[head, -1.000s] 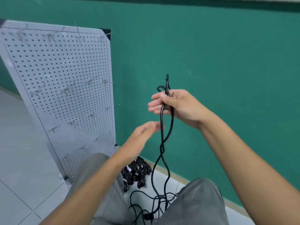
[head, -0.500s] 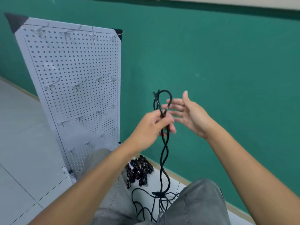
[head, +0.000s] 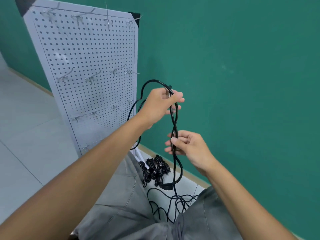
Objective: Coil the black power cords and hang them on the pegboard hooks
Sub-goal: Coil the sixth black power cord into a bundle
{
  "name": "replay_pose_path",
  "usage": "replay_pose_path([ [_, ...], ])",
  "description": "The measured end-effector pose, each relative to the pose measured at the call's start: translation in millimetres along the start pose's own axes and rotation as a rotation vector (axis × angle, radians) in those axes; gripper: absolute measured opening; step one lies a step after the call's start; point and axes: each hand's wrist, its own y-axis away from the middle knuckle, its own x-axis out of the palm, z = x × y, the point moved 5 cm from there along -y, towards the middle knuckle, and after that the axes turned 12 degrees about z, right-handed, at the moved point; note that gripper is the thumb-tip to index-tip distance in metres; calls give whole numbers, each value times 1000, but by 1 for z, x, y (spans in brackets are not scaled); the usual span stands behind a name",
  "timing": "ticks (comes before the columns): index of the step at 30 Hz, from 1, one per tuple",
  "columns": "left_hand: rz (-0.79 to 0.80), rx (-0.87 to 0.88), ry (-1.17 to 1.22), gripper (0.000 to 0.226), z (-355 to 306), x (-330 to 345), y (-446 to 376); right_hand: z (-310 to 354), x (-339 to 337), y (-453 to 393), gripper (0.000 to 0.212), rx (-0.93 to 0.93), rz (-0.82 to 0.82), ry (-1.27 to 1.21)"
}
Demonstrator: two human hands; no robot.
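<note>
A long black power cord (head: 175, 118) runs in loose loops from my raised hands down to a tangle on the floor (head: 173, 203) between my knees. My left hand (head: 158, 104) grips the top of the loops in front of the green wall. Below it, my right hand (head: 188, 146) pinches the twisted strands between thumb and fingers. One loop arcs left over my left wrist. The cord's plug (head: 167, 186) hangs near the floor. A white pegboard (head: 86, 66) with several bare metal hooks (head: 92, 77) leans against the wall to the left.
Several bundled black cords (head: 155, 170) lie on the tiled floor by the wall, just right of the pegboard's foot. My grey-trousered knees (head: 124, 196) fill the bottom of the view. The green wall (head: 233, 84) stands close ahead.
My left hand has risen with the top of the loops. My right hand has dropped below it and now pinches the strands. The loops hang wider and lean left.
</note>
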Motion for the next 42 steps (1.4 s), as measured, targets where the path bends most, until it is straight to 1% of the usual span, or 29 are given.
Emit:
replay_pose_path([
  [4, 59, -79, -70, 34, 38, 4, 23, 17, -14, -3, 9, -37, -100, -30],
  [8, 102, -172, -34, 31, 81, 25, 60, 26, -33, -8, 10, -20, -185, -73],
  [11, 158, -204, -65, 45, 101, 45, 78, 24, -41, -12, 8, -2, -219, -99],
  [12, 185, -206, -83, 46, 105, 52, 81, 24, -43, -13, 8, 0, -226, -112],
  [14, 204, -209, -143, 34, 114, 64, 85, 23, -46, -15, 8, -2, -243, -136],
  [16, 171, -174, -265, 19, 118, 68, 84, 23, -51, -15, 8, -5, -261, -164],
  [18, 169, -123, -333, 10, 118, 70, 84, 22, -59, -15, 10, -6, -277, -184],
  [20, 164, -94, -322, 11, 112, 67, 82, 18, -68, -15, 14, 6, -301, -176],
  [24, 60, 19, -279, 6, 80, 50, 72, -1, -88, -8, 20, 64, -369, -134],
  [27, 64, 58, -261, 9, 55, 39, 54, -14, -98, -1, 20, 129, -394, -42],
  [30, 87, 55, -206, 20, 33, 34, 34, -16, -106, 9, 27, 182, -409, 167],
  [31, 88, 47, -175, 23, 27, 34, 29, -11, -105, 12, 30, 165, -384, 235],
  [33, 100, 31, -97, 28, 15, 34, 21, 4, -97, 16, 33, 75, -291, 284],
  [37, 162, 20, -8, 34, -1, 38, 12, 39, -65, 22, 26, -155, -57, 322],
  [39, 173, 6, 43, 38, -6, 38, 12, 48, -55, 21, 18, -216, -61, 340],
  [40, 175, -6, 82, 38, -8, 38, 13, 51, -53, 21, 15, -244, -96, 348],
  [42, 181, -25, 192, 33, -11, 38, 16, 58, -50, 20, 15, -295, -169, 348],
])
